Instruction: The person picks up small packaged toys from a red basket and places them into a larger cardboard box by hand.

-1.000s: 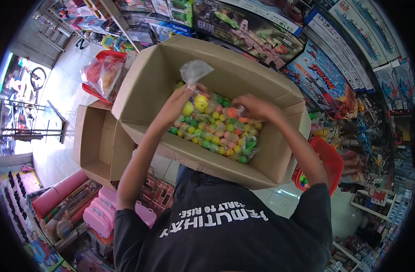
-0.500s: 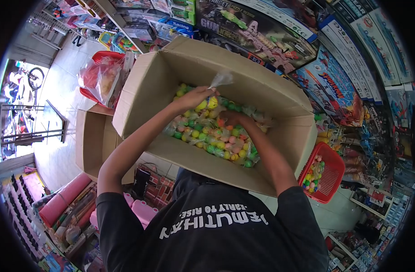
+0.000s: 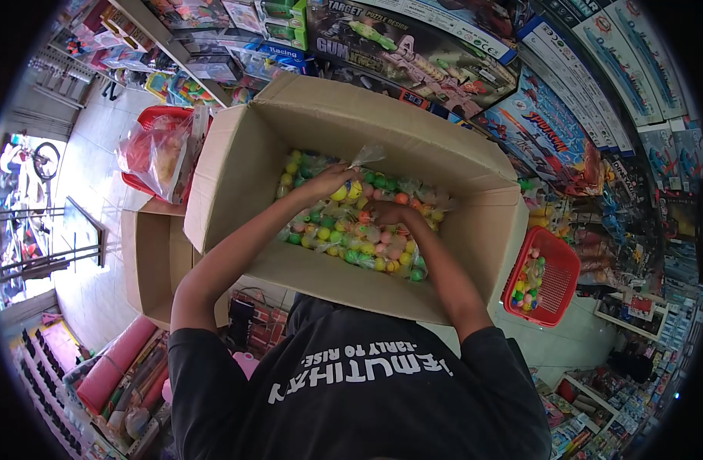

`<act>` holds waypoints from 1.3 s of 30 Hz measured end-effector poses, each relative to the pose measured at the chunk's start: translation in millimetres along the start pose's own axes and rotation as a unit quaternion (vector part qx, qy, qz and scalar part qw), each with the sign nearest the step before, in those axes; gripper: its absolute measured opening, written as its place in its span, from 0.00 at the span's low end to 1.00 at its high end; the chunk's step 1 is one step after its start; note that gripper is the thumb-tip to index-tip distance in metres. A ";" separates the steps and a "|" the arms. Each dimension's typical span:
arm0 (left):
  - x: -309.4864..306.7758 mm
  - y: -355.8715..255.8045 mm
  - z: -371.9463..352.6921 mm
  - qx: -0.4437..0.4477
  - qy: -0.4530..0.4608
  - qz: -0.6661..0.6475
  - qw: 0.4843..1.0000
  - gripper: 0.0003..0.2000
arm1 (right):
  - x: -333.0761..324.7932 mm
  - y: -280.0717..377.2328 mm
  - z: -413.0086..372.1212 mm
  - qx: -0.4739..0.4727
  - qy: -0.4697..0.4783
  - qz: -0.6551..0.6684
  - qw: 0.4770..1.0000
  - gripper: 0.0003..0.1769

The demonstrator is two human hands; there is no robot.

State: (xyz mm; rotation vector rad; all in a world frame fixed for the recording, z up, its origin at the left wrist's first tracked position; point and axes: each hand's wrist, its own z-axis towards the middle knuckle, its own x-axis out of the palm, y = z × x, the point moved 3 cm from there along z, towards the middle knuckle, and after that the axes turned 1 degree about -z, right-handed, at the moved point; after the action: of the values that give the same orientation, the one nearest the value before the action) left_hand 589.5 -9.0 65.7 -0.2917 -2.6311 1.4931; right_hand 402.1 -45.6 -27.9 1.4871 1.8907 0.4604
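A large cardboard box (image 3: 244,176) stands open in front of me, its bottom covered with small yellow, green, orange and pink balls (image 3: 382,249), many in clear plastic bags. My left hand (image 3: 330,182) is closed on the gathered neck of a clear plastic bag (image 3: 369,156), whose top sticks up past the fingers. Yellow balls with dark marks (image 3: 354,189) show just below that hand. Lower and to the right, my right hand (image 3: 388,213) reaches down among the balls with curled fingers. An orange ball (image 3: 364,218) lies at its fingertips; what it grips is partly hidden.
A red basket (image 3: 567,287) with more balls stands right of the box. At left are a smaller cardboard box (image 3: 146,257) and another red basket (image 3: 148,119) holding plastic bags. Boxed toys (image 3: 413,57) line the shelf behind.
The view has shifted slightly. My left hand has lowered a little with the bag, and my right hand has moved slightly left, closer to it.
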 end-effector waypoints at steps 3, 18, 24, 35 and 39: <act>1.5 -3.8 -0.3 -0.008 -0.015 0.018 1.000 0.24 | -9.0 4.2 0.9 -0.078 -0.023 -0.093 0.992 0.28; 15.3 13.1 40.4 0.044 -0.020 0.109 0.993 0.34 | -59.2 49.9 -42.2 -0.098 -0.180 0.304 0.930 0.24; 20.5 14.7 51.3 0.052 -0.015 0.025 0.998 0.27 | -54.8 45.6 -47.3 -0.124 -0.196 0.335 0.913 0.24; 25.7 69.3 50.8 -0.172 -0.110 -0.166 0.965 0.19 | -68.5 2.5 -42.5 -0.079 -0.256 0.216 0.939 0.27; 43.5 72.0 50.2 -0.131 0.085 0.117 0.981 0.18 | -64.9 6.0 -49.0 -0.058 -0.295 0.177 0.937 0.27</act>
State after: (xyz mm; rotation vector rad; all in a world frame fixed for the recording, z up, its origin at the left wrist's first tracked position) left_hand 546.2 -5.8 -22.1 -0.7404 -2.7244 1.1117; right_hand 379.9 -99.1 29.4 1.6592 1.1185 0.2361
